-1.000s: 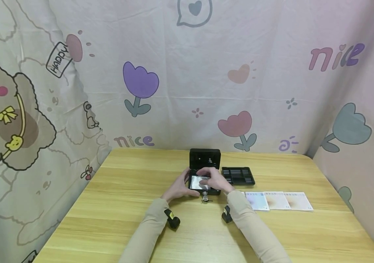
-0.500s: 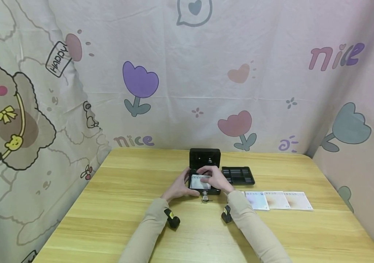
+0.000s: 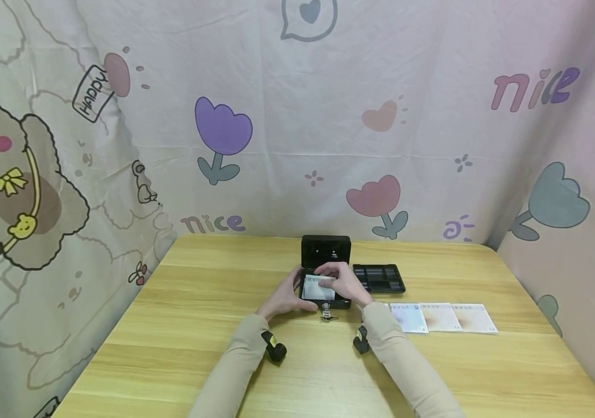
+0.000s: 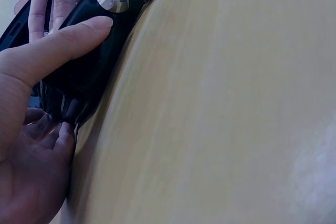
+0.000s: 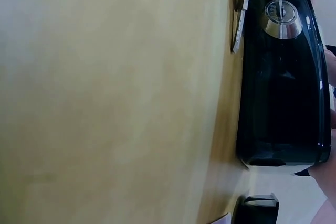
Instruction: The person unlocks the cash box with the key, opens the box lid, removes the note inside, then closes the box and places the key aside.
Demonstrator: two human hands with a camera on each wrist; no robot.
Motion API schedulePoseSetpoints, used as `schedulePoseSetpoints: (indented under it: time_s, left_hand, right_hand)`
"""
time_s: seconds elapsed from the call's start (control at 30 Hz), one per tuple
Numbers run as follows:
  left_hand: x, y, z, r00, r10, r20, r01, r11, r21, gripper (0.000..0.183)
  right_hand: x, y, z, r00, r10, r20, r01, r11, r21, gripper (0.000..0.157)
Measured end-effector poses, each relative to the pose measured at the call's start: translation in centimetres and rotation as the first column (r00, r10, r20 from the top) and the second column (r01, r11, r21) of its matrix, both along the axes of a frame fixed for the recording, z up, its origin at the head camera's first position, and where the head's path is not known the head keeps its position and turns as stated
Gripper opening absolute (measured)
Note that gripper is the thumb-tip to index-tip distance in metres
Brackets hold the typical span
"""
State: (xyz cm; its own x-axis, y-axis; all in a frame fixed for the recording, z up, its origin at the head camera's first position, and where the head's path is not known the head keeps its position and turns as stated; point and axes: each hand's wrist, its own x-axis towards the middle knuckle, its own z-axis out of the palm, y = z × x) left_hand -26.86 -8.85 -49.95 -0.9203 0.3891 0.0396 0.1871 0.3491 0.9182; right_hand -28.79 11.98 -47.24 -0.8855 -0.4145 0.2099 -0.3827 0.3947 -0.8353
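Observation:
A small black cash box stands with its lid raised toward the back. My left hand grips its near left corner; the left wrist view has the thumb along the front wall and the fingers at the side. Inside lies a pale stack of banknotes, its far edge tipped up a little. Reaching in from the right, my right hand pinches the stack's right part, though its fingertips are partly hidden. A key with a ring sticks out of the front lock.
Right of the box lies a black compartment tray. Several pale banknotes lie in an overlapping row on the table to the right, partly behind the right sleeve. A patterned cloth hangs behind the table.
The banknotes in the box have shifted slightly toward the back, and the glare on them has gone, so a printed edge shows. My right hand rose a touch; the left stayed put.

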Motion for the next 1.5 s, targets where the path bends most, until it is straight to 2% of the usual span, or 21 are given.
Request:
schedulePoseSetpoints:
  time_s: [0.57, 0.73, 0.97, 1.17, 1.3, 1.5]
  left_hand:
    - [-0.1, 0.0, -0.1, 1.000, -0.007, 0.000, 0.007, 1.000, 0.010, 0.119]
    - [-0.1, -0.1, -0.1, 1.000, -0.009, 0.004, 0.009, 1.000, 0.009, 0.120]
    - [-0.2, 0.0, -0.2, 1.000, -0.006, -0.007, 0.006, 1.000, 0.015, 0.119]
    - [-0.1, 0.0, -0.1, 1.000, -0.016, 0.003, 0.016, 0.999, 0.030, 0.117]
    - [-0.1, -0.1, -0.1, 1.000, -0.015, 0.010, 0.015, 1.000, 0.011, 0.119]
    - [-0.2, -0.1, -0.1, 1.000, -0.009, 0.017, 0.009, 1.000, 0.004, 0.120]
  right_hand:
    - [0.4, 0.2, 0.4, 0.998, -0.053, 0.032, 0.055, 0.997, -0.063, 0.018]
    - [0.9, 0.4, 1.1, 0.996, -0.086, 0.003, 0.086, 0.995, -0.059, 0.018]
    - [1.7, 0.7, 1.7, 0.991, -0.136, 0.014, 0.137, 0.987, -0.083, 0.021]
    - [2.7, 1.2, 2.3, 0.992, -0.130, 0.006, 0.130, 0.986, -0.106, 0.022]
    - [3.5, 1.6, 2.9, 0.991, -0.128, 0.029, 0.131, 0.980, -0.147, 0.026]
    - [4.5, 2.5, 3.3, 0.993, -0.121, 0.016, 0.122, 0.978, -0.167, 0.026]
